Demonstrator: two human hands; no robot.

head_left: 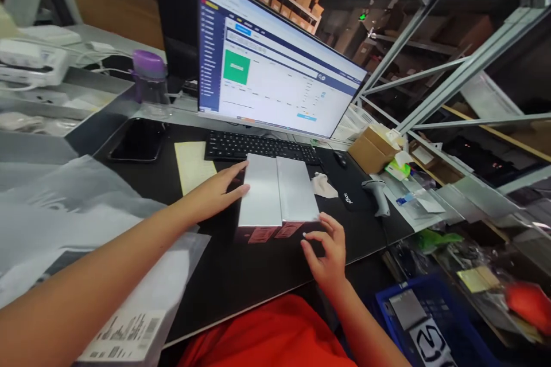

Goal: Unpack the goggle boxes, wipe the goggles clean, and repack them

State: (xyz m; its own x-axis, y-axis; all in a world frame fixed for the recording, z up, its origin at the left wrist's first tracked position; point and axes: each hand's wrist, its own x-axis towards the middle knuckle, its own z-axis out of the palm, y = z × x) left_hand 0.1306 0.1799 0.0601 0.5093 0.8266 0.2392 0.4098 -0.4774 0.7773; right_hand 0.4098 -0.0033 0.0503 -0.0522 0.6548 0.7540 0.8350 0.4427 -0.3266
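Note:
Two boxes stand side by side on the black desktop, a left box point(260, 192) and a right box point(298, 189). Both have plain silvery tops and dark fronts with red printing. My left hand point(226, 188) lies along the left box's outer side, its thumb and a finger stretched out against the edge and the rest hidden. At the right box's near corner is my right hand point(327, 246), fingers bent and apart, a fingertip at the corner. Nothing shows between its thumb and fingers.
Behind the boxes are a keyboard point(258, 145), a monitor point(275, 63) and a mouse point(340, 159). A barcode scanner point(377, 196) and cardboard box point(372, 150) stand right. Left are plastic bags point(172, 275), a phone point(138, 140) and a purple-lidded bottle point(150, 83). A blue crate point(456, 304) sits lower right.

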